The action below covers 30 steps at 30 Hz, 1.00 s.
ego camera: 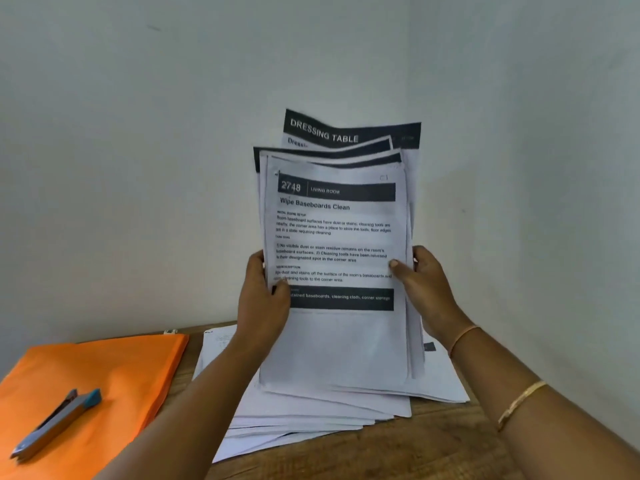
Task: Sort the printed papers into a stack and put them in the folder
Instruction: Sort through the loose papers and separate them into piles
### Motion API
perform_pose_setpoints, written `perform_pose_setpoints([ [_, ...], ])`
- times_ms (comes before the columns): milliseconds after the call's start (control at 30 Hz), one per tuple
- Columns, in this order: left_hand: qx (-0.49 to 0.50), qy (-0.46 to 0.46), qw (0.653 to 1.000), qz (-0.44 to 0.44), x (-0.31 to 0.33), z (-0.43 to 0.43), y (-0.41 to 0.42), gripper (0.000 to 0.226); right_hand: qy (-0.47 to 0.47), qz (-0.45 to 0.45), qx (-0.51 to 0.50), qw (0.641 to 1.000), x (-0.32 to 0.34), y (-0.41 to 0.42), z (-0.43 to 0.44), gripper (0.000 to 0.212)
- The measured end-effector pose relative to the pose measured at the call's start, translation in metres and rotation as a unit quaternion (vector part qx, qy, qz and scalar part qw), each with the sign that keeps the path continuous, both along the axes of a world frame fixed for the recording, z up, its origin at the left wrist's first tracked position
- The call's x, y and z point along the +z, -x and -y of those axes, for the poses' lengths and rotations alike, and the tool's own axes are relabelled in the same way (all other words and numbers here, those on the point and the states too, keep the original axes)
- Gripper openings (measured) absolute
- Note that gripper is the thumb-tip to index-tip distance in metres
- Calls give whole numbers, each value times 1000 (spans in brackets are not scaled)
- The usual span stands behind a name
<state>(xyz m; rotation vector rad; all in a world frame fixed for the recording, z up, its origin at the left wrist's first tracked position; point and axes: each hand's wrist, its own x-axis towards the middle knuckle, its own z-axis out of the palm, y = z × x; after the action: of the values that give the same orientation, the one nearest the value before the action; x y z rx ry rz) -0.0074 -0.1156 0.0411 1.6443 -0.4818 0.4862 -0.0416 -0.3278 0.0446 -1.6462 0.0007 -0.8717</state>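
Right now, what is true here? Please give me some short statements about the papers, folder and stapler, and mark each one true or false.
1. The left hand and the right hand hold a bundle of white printed papers upright. True.
2. The grey stapler with a blue end lies on the brown wooden table. False: it lies on the flat orange folder.
3. The held bundle is squared evenly. False: sheets stick out at its top.
4. More loose white sheets lie on the table. True.

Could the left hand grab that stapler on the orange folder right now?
Probably not yet: the left hand grips the papers. The stapler itself lies uncovered on the folder.
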Motion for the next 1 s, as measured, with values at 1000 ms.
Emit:
perform_pose_setpoints([
  [1000, 136, -300, 943, 46, -53, 6, -15, 98, 51, -87, 18, 995, -34, -7, -10, 21],
])
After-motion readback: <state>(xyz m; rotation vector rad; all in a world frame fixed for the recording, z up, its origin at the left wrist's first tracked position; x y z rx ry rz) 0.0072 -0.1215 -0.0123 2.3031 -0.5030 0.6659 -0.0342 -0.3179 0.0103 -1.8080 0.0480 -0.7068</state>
